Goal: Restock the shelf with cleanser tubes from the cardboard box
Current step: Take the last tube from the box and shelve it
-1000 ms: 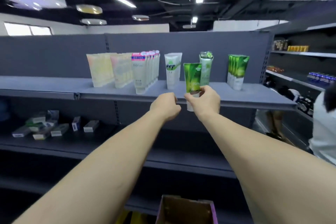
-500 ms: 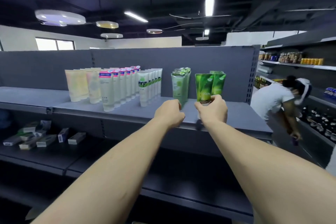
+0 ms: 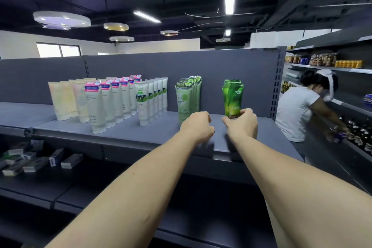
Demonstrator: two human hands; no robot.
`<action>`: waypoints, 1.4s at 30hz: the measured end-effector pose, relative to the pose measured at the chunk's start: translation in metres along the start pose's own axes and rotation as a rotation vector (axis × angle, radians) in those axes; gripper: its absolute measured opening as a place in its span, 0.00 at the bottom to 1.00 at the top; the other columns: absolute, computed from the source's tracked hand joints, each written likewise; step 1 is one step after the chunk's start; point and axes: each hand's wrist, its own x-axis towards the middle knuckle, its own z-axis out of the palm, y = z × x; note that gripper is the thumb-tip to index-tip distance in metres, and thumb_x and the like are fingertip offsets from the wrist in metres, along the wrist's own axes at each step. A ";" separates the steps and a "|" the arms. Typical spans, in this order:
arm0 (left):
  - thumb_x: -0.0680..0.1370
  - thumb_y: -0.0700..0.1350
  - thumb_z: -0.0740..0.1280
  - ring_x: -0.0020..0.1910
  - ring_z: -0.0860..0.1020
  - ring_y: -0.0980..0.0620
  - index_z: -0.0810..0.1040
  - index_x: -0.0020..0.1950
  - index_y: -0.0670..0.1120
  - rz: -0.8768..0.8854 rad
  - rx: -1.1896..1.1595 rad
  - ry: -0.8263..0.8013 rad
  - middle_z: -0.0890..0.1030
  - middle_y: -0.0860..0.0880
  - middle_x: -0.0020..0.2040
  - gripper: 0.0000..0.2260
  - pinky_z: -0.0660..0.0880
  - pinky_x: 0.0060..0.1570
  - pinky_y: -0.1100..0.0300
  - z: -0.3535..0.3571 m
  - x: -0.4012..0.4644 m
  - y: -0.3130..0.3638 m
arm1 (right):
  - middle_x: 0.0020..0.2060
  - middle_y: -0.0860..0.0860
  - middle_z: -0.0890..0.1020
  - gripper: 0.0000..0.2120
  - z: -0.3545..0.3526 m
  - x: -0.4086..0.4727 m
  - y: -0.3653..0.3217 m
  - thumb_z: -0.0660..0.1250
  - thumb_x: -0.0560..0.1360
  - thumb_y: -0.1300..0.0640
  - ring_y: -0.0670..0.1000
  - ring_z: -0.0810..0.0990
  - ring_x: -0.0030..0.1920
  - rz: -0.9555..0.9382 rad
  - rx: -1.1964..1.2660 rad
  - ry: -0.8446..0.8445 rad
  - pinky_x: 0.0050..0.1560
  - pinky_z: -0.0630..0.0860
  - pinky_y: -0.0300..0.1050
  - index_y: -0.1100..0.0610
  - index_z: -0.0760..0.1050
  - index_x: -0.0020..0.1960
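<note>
My right hand (image 3: 241,124) grips the lower end of a bright green cleanser tube (image 3: 231,99), upright at the front of a row of matching green tubes on the grey top shelf (image 3: 141,133). My left hand (image 3: 196,127) hovers just left of it over the shelf, fingers curled and holding nothing. A row of pale green tubes (image 3: 186,97) stands right behind the left hand. Further left stand rows of white tubes with green labels (image 3: 150,99), pink-topped white tubes (image 3: 106,104) and cream tubes (image 3: 62,100). The cardboard box is out of view.
A person in a white shirt (image 3: 298,112) bends over the bottle shelves at the right. Small boxes (image 3: 36,161) lie on the lower shelf at the left. The shelf's perforated upright (image 3: 277,86) closes the right end behind the green row.
The view has risen and swung right, and the box has dropped out of sight. My right hand has carried the green tube rightward to the front of the green row; the left hand stayed beside it.
</note>
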 end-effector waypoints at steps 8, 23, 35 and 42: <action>0.77 0.45 0.64 0.60 0.76 0.46 0.75 0.66 0.47 0.002 -0.029 -0.015 0.77 0.48 0.64 0.17 0.74 0.55 0.56 0.017 0.022 0.004 | 0.55 0.53 0.78 0.24 0.013 0.013 0.004 0.75 0.71 0.46 0.59 0.79 0.53 -0.009 -0.067 0.023 0.47 0.71 0.49 0.55 0.68 0.59; 0.78 0.45 0.64 0.56 0.78 0.46 0.75 0.65 0.46 0.009 -0.050 -0.001 0.78 0.47 0.62 0.16 0.73 0.51 0.57 0.013 0.017 -0.003 | 0.58 0.55 0.79 0.26 0.015 0.006 0.006 0.73 0.72 0.47 0.61 0.79 0.56 0.004 -0.102 0.039 0.49 0.72 0.51 0.57 0.67 0.63; 0.78 0.44 0.63 0.59 0.76 0.47 0.75 0.66 0.46 -0.067 -0.028 0.041 0.77 0.48 0.63 0.16 0.75 0.54 0.54 -0.016 -0.037 -0.029 | 0.57 0.53 0.77 0.23 -0.006 -0.041 -0.004 0.71 0.74 0.44 0.59 0.78 0.55 -0.068 0.003 0.039 0.53 0.75 0.53 0.55 0.68 0.61; 0.77 0.43 0.63 0.58 0.77 0.48 0.76 0.64 0.47 -0.093 -0.002 0.101 0.78 0.50 0.61 0.15 0.73 0.48 0.56 -0.030 -0.091 -0.060 | 0.46 0.48 0.79 0.10 -0.002 -0.098 -0.005 0.66 0.77 0.46 0.53 0.76 0.45 -0.210 0.026 -0.046 0.47 0.72 0.47 0.51 0.72 0.53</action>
